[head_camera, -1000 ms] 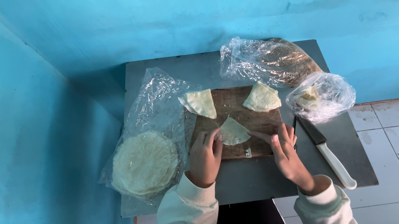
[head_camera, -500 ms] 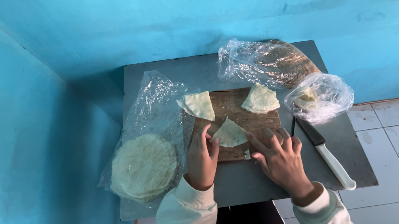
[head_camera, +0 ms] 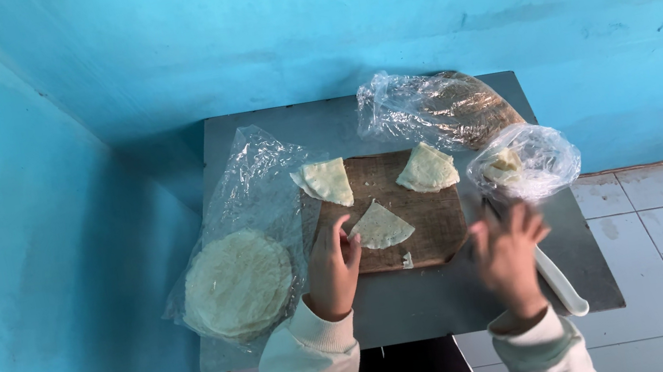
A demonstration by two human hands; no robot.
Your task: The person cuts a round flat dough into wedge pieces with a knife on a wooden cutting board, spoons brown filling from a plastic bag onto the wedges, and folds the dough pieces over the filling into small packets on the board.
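Blue walls close round a small grey surface (head_camera: 423, 305) where a person works at a brown cutting board (head_camera: 428, 224). Left hand (head_camera: 333, 268), fingers bent, touches the edge of a folded dough wedge (head_camera: 381, 227) at the board's near-left; nothing is pinched in its grip. Right hand (head_camera: 508, 255), blurred, hovers open over a white-handled knife (head_camera: 561, 280). Two more wedges (head_camera: 428, 170) lie farther back, a bagged stack of flatbreads (head_camera: 238, 284) at left.

Grey table (head_camera: 423, 305) carries cutting board (head_camera: 428, 228), plastic bags (head_camera: 247, 191) (clear), knife (head_camera: 561, 282).
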